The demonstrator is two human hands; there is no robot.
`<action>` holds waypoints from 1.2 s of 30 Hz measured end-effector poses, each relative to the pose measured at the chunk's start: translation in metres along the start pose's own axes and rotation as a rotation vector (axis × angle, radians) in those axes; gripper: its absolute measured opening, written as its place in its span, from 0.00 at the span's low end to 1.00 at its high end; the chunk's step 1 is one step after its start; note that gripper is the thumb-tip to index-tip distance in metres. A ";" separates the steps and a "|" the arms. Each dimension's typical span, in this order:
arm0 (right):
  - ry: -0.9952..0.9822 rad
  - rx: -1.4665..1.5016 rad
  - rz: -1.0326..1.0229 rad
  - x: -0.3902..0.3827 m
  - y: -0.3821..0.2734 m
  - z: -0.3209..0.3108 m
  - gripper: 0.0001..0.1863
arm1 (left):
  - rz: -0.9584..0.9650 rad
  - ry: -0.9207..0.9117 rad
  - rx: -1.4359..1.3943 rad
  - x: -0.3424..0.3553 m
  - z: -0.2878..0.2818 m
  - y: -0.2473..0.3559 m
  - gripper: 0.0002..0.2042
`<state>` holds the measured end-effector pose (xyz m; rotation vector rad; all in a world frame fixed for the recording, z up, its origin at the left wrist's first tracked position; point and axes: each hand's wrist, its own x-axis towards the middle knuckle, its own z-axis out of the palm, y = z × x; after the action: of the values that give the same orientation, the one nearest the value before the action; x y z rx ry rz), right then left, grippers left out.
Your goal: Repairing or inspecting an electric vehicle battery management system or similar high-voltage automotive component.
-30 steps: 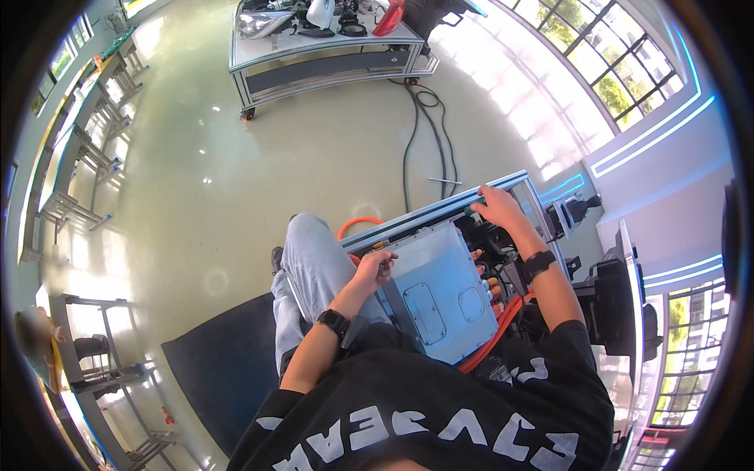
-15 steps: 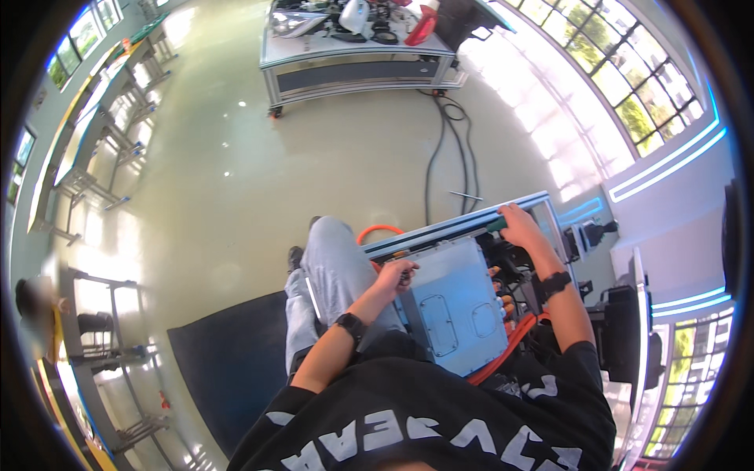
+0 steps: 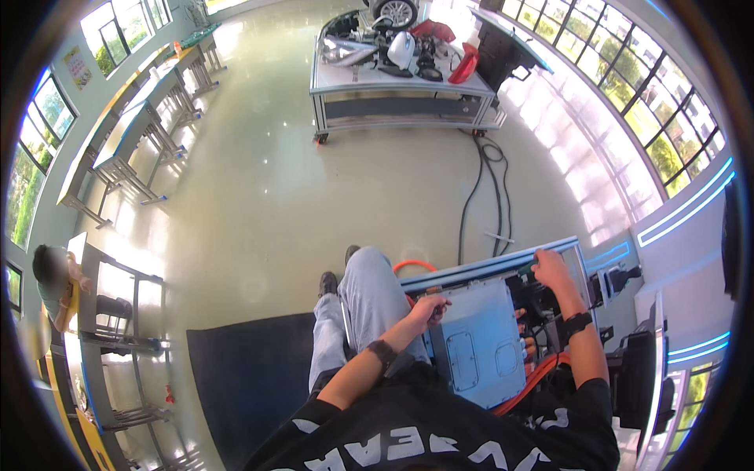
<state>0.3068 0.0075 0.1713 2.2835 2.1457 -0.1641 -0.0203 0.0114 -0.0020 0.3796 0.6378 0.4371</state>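
Observation:
A silver-blue metal housing (image 3: pixel 481 330) with two raised cover plates lies in an aluminium-profile frame (image 3: pixel 503 267) in front of me. My left hand (image 3: pixel 426 312) is closed at the housing's near left edge, with a small dark thing partly showing between the fingers. Over the far right part of the frame, my right hand (image 3: pixel 552 272) has its fingers curled beside a small green part (image 3: pixel 525 270); what it grips, if anything, is hidden. Orange cables (image 3: pixel 534 382) and dark wiring run along the housing's right side.
Ahead stands a wheeled table (image 3: pixel 408 93) bearing car lamps and other parts. Black cables (image 3: pixel 495 196) trail over the floor to the frame. A dark mat (image 3: pixel 251 377) lies to my left. Another person (image 3: pixel 59 286) is at a bench at the far left.
My view has tilted up, so everything sits lower and further right. The right hand's fingers have drawn together more, near the green part. The left hand stays by the housing's edge.

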 end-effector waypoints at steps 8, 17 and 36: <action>-0.174 -0.094 0.203 0.004 -0.021 -0.019 0.16 | -0.053 0.016 -0.045 0.002 -0.005 -0.006 0.09; -0.079 -0.219 0.195 0.014 -0.001 0.038 0.21 | -0.053 -0.002 -0.023 0.004 0.000 -0.003 0.09; -0.361 -0.288 -0.276 0.019 0.030 0.024 0.19 | -0.071 0.019 -0.009 0.004 -0.003 -0.003 0.08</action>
<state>0.3364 0.0227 0.1435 1.6560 2.1167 -0.2309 -0.0183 0.0112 -0.0076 0.3438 0.6652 0.3754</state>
